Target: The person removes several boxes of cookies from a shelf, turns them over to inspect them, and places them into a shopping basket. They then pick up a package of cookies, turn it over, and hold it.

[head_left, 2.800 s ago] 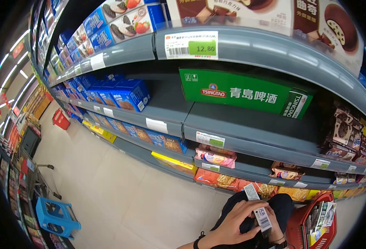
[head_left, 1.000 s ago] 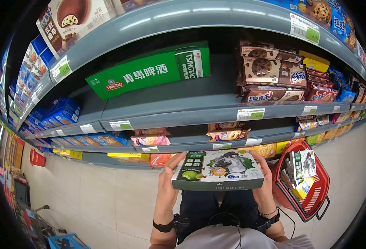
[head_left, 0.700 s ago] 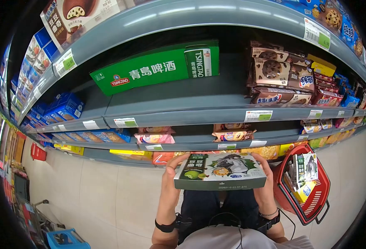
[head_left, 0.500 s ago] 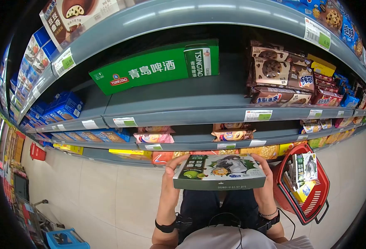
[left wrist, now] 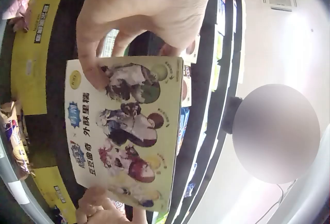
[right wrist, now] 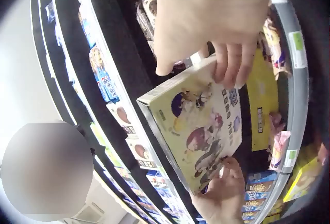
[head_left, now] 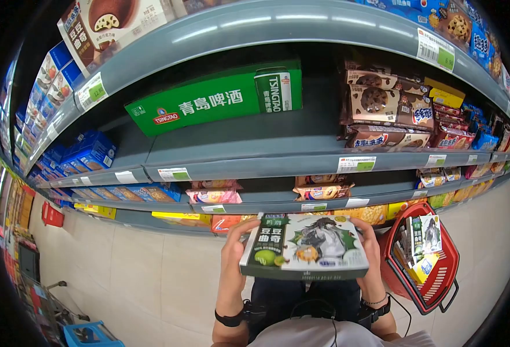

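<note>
Both hands, left (head_left: 233, 254) and right (head_left: 370, 248), pinch the short ends of a flat, rectangular cardboard box (head_left: 304, 246) above the lap, near the shelf's (head_left: 237, 168) front edge; a red plastic basket (head_left: 447, 254) with slotted walls sits to the right.

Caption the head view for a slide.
Both hands grip a flat cookie box before store shelves, a red basket at the right.

Basket (head_left: 389, 260) right of box (head_left: 308, 246)
</note>
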`<action>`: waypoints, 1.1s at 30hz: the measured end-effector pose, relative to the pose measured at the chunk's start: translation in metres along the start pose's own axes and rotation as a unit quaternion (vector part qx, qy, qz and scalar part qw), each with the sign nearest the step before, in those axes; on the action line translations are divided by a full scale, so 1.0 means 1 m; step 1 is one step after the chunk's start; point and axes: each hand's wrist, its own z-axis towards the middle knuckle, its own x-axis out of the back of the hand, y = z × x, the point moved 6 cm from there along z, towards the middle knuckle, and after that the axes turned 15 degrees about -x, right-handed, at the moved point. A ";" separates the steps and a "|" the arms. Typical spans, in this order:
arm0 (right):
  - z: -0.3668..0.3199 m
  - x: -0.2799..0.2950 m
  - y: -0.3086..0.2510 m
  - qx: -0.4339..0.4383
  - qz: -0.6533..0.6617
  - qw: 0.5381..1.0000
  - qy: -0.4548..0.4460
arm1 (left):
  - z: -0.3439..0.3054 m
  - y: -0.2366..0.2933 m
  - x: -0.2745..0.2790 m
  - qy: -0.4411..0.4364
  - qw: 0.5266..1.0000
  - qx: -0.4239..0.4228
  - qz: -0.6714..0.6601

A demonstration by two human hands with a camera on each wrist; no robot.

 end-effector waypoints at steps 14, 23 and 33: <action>0.037 -0.108 -0.087 0.092 -0.102 0.983 -0.126 | 0.049 0.071 0.063 0.028 0.985 -0.094 -0.143; 0.134 -0.236 -0.112 0.224 -0.223 0.934 -0.165 | 0.159 0.111 0.161 0.102 0.968 -0.224 0.052; 0.206 -0.275 -0.076 0.293 -0.311 0.903 -0.049 | 0.224 0.053 0.219 0.100 0.953 -0.231 0.167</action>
